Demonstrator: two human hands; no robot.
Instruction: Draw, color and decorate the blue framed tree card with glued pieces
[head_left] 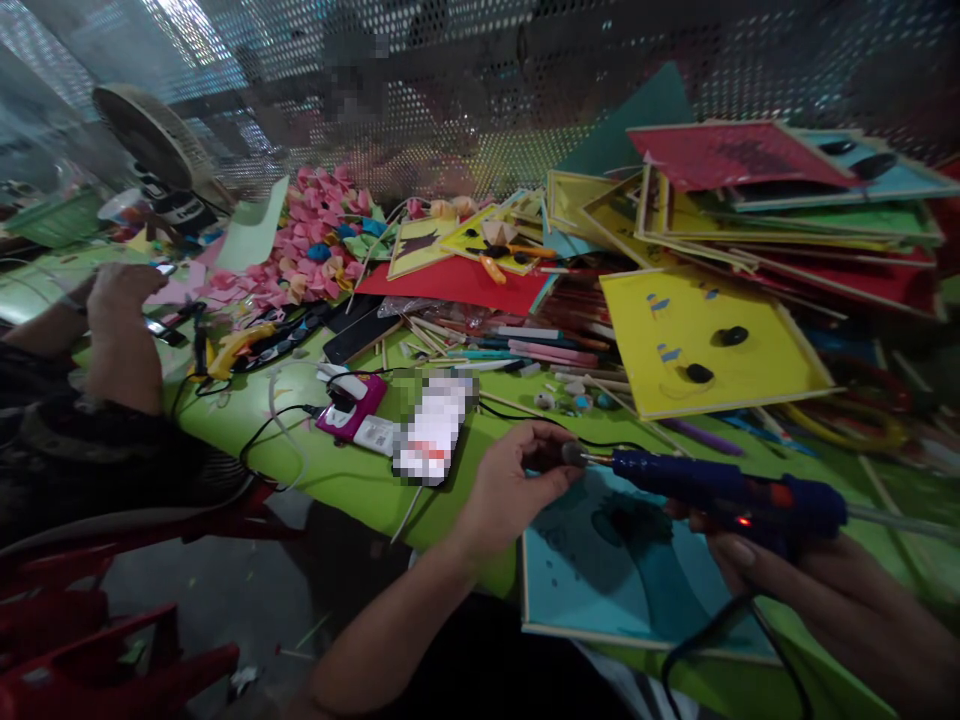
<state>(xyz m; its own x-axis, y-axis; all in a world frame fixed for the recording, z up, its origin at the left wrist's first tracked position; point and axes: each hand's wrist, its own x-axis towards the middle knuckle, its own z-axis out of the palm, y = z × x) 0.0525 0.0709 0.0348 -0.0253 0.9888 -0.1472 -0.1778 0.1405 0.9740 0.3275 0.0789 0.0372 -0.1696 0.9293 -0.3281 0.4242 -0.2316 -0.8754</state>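
My right hand (780, 570) is wrapped round a dark blue hot glue gun (720, 490) with a small red light lit on its side. A glue stick runs out of its back end. My left hand (517, 480) pinches a small grey, rounded pebble-like piece (574, 453) right at the gun's nozzle. Whether the nozzle touches the piece I cannot tell. Beneath both hands lies a blue picture panel (600, 600) with thin wooden edging and a darker painted shape, partly hidden by the gun and its cord.
A yellow panel (637, 340) with black stones lies behind the gun, before a stack of framed panels (787, 220). A phone (435, 430) and a magenta power strip (351, 410) sit left. Pink folded paper pieces (315, 230) are heaped beyond. Another person's arm (124, 340) rests at far left.
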